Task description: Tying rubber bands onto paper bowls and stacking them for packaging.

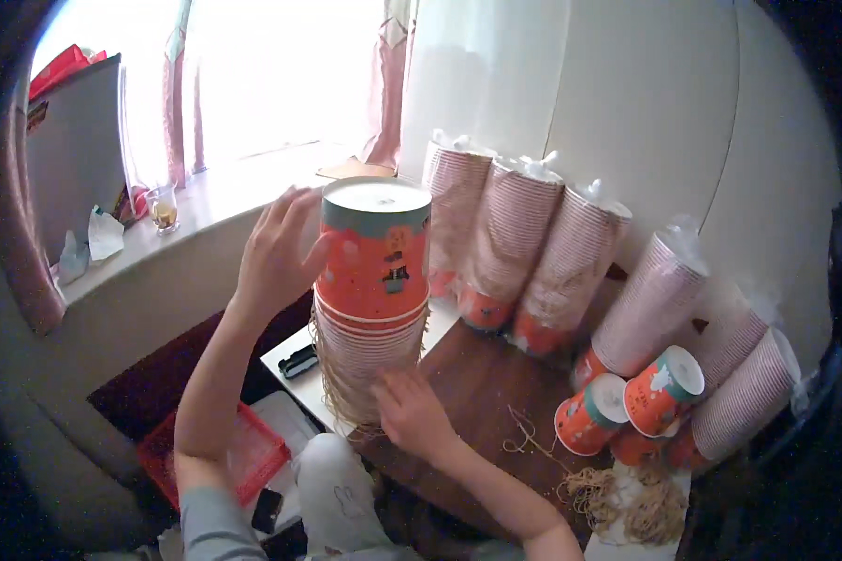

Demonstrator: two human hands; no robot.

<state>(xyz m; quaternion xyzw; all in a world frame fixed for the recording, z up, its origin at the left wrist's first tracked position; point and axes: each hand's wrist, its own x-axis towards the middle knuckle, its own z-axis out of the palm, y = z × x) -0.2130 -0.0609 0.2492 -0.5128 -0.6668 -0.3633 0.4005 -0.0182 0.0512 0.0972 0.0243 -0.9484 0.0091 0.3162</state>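
Your left hand is raised at the upper left side of a tall cup stack, its fingers apart and pointing upward, the thumb at the top cup's wall; whether it presses there, you cannot tell from this view. Your right hand is low at the front of the same stack, fingers bent and close together against it; you cannot tell whether they are clamped on anything.

The tall cup stack stands upright directly in front of you, near the left end of the desk. Its cups are upside down: the orange and teal top cup shows its pale base, and many rims sit packed beneath it. Tan twine hangs down around the lower part of the stack.

To your right, 2 orange cups lead a small group, 1 of them overlapping the other in your view. Nearer you, a tangled twine heap lies on a white surface, and a loose strand trails across the brown wood. Beyond, 3 bagged stacks lean near the wall, with more wrapped stacks to their right. Below your left forearm is a red basket.
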